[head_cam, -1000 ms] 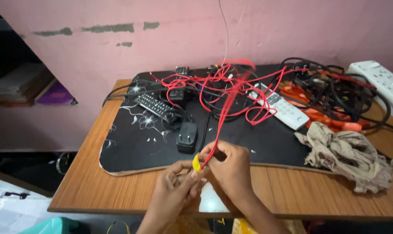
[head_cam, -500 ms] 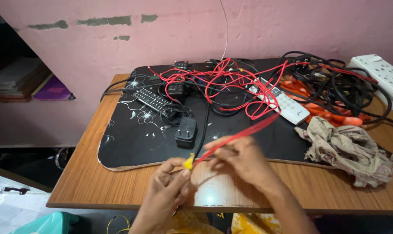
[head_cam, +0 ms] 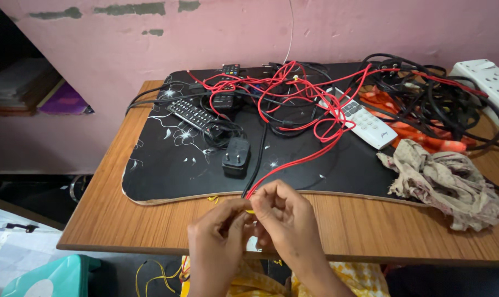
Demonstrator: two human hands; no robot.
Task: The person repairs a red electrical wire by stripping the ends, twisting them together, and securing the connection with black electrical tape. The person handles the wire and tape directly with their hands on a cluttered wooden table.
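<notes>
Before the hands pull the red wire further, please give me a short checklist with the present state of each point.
1. Both hands on the wire end: left hand and right hand pinch it. Ok.
2. Red wire free of the tangle: it runs into other cables. Not ok.
3. Black adapter clear of the wire: close beside it. Cannot tell.
4. White remote clear: red loops lie over it. Not ok.
5. Cloth apart from the wire. Ok.

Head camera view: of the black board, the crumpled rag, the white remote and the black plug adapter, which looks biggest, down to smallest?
1. Black board, by far the largest.
2. Crumpled rag.
3. White remote.
4. Black plug adapter, smallest.
The remote lies a little farther from the camera than the adapter, yet looks longer.
</notes>
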